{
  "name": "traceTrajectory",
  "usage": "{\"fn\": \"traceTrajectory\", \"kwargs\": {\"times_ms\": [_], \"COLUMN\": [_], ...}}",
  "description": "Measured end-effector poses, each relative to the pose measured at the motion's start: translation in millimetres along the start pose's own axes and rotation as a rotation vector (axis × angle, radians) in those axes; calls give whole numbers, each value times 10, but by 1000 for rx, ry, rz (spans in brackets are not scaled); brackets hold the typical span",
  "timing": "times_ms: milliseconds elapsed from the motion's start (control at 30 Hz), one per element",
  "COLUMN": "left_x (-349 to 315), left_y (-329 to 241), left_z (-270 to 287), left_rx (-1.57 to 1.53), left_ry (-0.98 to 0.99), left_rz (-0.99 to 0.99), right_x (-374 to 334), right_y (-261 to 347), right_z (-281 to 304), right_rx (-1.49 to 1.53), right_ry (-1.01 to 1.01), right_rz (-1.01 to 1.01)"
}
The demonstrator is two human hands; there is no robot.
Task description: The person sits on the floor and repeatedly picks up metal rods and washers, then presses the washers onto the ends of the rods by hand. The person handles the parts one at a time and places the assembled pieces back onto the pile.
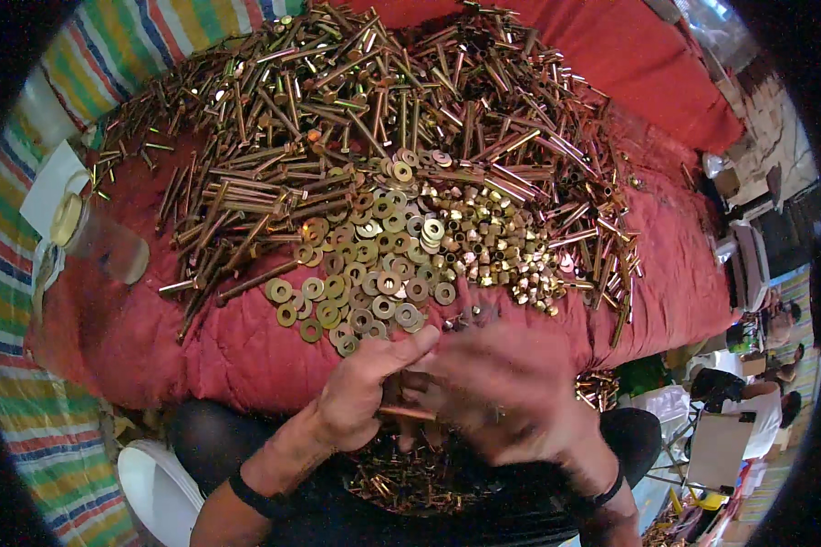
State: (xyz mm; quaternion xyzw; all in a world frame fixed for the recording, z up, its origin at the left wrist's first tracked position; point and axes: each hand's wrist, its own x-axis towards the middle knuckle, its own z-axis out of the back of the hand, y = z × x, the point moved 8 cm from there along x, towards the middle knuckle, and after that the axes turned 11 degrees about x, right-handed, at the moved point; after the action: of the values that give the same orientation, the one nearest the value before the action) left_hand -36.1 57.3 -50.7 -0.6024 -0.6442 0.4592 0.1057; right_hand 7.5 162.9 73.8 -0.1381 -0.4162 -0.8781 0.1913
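My left hand is closed around a copper-coloured bolt, its thumb stretched toward my right hand. Motion smears my right hand, which is close beside the left over the near edge of the red cloth; its fingers cannot be made out. Just beyond both hands lies a heap of flat brass-coloured washers. To its right sits a pile of small shiny nuts. Behind them spreads a big mound of long bolts, with some hollow metal sleeves among them at the right.
More bolts lie below my hands, at my lap. A clear plastic jar with a pale lid rests on its side at the left. A white basin stands at lower left. At far right, a person in white sits near a chair.
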Motion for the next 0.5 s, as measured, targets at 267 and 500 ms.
{"fn": "traceTrajectory", "kwargs": {"times_ms": [267,500], "left_x": [-110,-119], "left_y": [-316,-318], "left_z": [5,102], "left_rx": [303,227], "left_ry": [-176,-250], "left_rz": [-158,-210], "right_x": [-218,-146], "right_y": [-810,-1051], "right_z": [352,-18], "right_rx": [-285,-608], "right_ry": [-184,133], "right_rz": [-275,-211]}}
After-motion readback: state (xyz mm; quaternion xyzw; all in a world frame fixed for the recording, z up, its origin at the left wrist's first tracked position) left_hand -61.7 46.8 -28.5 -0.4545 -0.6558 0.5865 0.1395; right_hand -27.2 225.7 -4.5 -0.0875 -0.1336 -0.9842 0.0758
